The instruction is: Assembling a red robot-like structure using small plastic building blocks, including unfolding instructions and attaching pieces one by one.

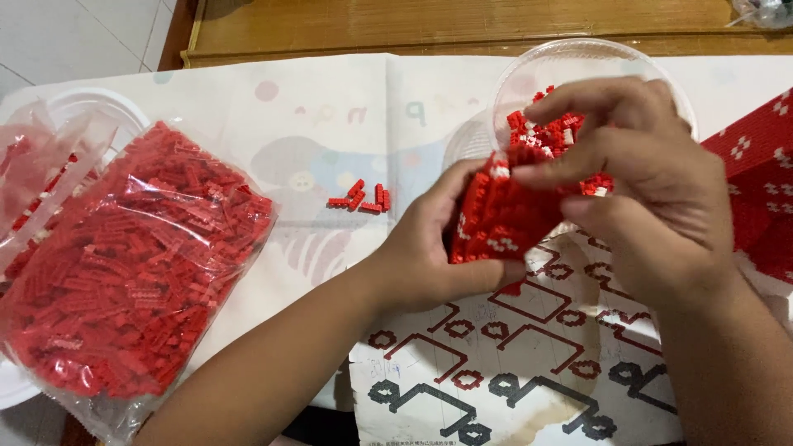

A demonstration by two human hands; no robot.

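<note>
We see the left hand point(425, 248) clamped around the lower left side of a red panel built of tiny plastic bricks with white flecks point(500, 219), held just above a printed instruction sheet with red and black outlines point(512, 363) at the table's near edge. The right hand point(652, 190) pinches down on the panel's top edge, fingers together. Just behind sits a clear plastic bowl point(529, 70) of loose red and white bricks. A few loose red bricks point(359, 198) lie mid-table; a clear bag packed with red bricks point(132, 264) fills the left edge. Another red brick slab point(760, 173) lies at the right edge.
</note>
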